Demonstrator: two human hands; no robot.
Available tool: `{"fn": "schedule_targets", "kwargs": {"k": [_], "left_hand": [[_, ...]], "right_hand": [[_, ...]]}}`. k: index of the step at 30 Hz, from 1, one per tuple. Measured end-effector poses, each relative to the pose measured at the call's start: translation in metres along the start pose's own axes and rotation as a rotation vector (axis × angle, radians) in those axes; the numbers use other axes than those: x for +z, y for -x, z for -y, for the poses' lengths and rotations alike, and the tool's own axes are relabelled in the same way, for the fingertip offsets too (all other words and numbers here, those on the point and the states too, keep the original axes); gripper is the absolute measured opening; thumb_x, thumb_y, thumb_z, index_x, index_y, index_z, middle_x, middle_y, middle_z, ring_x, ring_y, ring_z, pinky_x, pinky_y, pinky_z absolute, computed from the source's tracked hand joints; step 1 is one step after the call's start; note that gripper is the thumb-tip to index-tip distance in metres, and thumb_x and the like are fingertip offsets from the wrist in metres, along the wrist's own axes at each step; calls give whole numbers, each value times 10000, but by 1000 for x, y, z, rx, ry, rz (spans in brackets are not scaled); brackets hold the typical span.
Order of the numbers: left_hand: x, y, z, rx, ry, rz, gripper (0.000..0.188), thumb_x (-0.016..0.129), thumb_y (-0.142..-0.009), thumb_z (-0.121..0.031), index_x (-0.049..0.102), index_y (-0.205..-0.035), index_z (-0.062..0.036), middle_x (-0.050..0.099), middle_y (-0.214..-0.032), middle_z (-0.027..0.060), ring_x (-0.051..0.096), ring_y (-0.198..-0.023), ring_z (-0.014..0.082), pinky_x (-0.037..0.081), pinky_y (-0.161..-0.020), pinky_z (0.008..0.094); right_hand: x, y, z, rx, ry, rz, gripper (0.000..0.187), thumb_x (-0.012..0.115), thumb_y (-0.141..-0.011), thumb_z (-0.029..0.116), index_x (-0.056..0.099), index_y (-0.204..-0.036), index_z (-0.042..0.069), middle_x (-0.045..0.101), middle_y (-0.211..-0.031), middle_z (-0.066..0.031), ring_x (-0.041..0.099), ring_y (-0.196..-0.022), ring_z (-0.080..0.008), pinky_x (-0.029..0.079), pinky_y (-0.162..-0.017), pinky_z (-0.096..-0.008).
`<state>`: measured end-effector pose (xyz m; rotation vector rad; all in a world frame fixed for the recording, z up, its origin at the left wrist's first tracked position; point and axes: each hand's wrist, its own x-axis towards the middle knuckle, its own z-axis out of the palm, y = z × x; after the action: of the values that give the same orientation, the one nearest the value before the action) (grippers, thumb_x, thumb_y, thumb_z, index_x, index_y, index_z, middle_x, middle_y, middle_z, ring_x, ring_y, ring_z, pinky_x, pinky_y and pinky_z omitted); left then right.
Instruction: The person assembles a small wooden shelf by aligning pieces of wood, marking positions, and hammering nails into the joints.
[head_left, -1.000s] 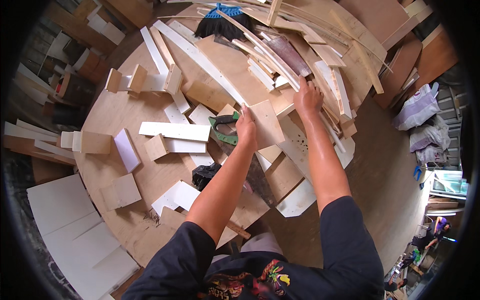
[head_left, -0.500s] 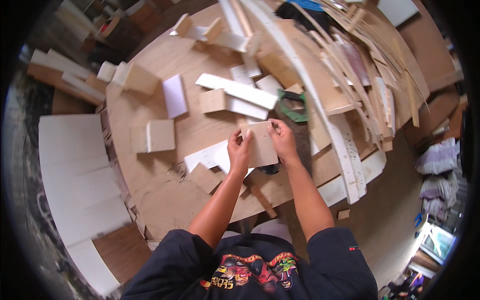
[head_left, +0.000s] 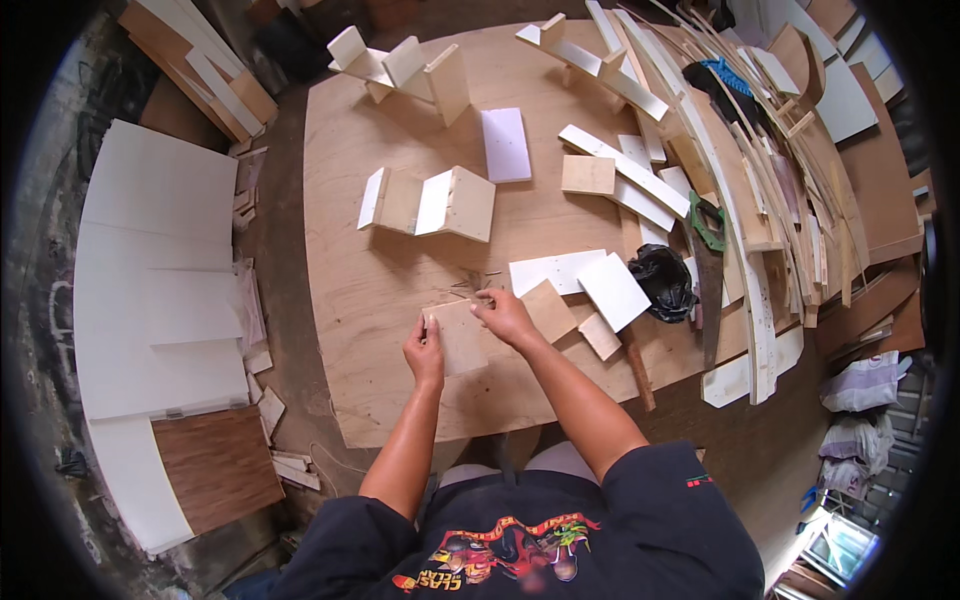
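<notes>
Between my hands is a thin square wooden board (head_left: 462,342), held low over the near part of the worktable (head_left: 400,290). My left hand (head_left: 426,352) grips its left edge, and my right hand (head_left: 503,318) pinches the far right corner. Just right of my right hand lie a square wooden piece (head_left: 549,312), a white square board (head_left: 614,291) and a small wooden block (head_left: 599,337). Beyond the board stands an assembled wooden piece with white faces (head_left: 436,203); a pale lilac board (head_left: 506,145) lies further back.
At the right are a black plastic bag (head_left: 663,283), a brown wooden stick (head_left: 637,370) and a green-handled saw (head_left: 707,221). Long wood strips (head_left: 770,200) crowd the table's right side. More assembled pieces (head_left: 405,68) stand at the back. White panels (head_left: 155,270) lie left of the table.
My hands have carried the wooden board to the left, away from the loose pieces and over the bare tabletop. The head view has turned to the right.
</notes>
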<state>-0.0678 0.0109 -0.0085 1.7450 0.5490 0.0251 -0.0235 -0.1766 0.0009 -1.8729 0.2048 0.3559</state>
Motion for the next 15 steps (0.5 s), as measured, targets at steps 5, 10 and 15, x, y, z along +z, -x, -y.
{"fn": "schedule_targets", "kwargs": {"k": [5, 10, 15], "left_hand": [[-24, -17, 20, -52, -137, -34, 467, 678, -981, -281, 637, -1316, 41, 733, -1047, 132, 653, -902, 168, 515, -830, 308], [-11, -48, 21, 159, -616, -248, 421, 695, -954, -323, 682, -1252, -25, 689, -1120, 151, 612, -1055, 288, 470, -946, 407], [58, -105, -84, 472, -201, -199, 377, 711, -945, -310, 686, -1184, -20, 673, -1128, 135, 586, -1077, 301, 454, -959, 419]], "right_hand": [[40, 9, 26, 89, 5, 41, 493, 763, -879, 294, 656, -1237, -28, 731, -940, -154, 715, -824, -204, 560, -735, -340], [10, -18, 17, 54, -28, -95, 462, 753, -889, 255, 656, -1235, -35, 725, -921, -138, 694, -772, -164, 551, -706, -309], [-54, -76, 13, 67, -134, -247, 494, 755, -854, 330, 685, -1206, -10, 730, -935, -172, 704, -869, -255, 551, -790, -364]]}}
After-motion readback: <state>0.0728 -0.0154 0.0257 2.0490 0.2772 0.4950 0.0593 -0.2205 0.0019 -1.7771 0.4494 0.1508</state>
